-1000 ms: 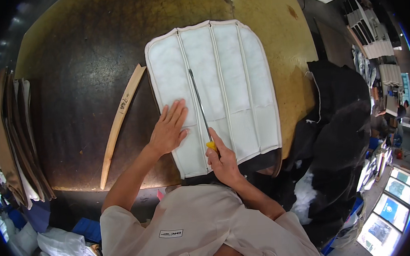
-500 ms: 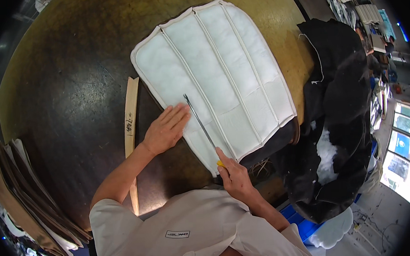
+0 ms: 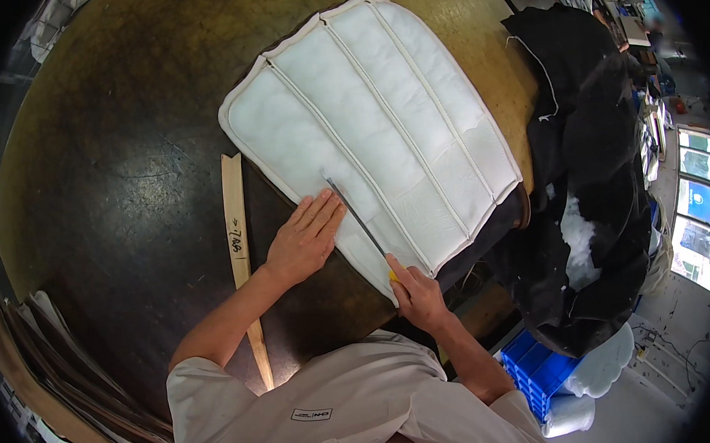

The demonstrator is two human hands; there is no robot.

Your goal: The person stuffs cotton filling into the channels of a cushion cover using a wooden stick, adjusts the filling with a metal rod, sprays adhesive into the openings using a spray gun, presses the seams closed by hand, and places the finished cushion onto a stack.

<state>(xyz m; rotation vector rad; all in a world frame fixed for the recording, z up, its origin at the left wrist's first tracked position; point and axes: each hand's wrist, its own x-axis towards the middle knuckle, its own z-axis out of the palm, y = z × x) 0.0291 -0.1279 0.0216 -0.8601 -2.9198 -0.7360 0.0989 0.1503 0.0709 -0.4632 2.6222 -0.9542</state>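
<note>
Lying slantwise from lower right to upper left, the thin metal rod (image 3: 360, 223) is set over the leftmost channel of the white padded panel (image 3: 434, 113), its long axis roughly in line with that channel. Its yellow handle (image 3: 392, 276) is gripped in the right hand (image 3: 420, 298), fingers curled round it. Tip placed just beyond the fingertips of the left hand (image 3: 300, 240), which is the nearer to it. Left fingers held close together, flat on the panel, nothing grasped; whether the rod is touched by them cannot be told. Panel carried by the bench (image 3: 112, 164); wooden slat (image 3: 234, 201) crossed by the left forearm (image 3: 218, 326).
</note>
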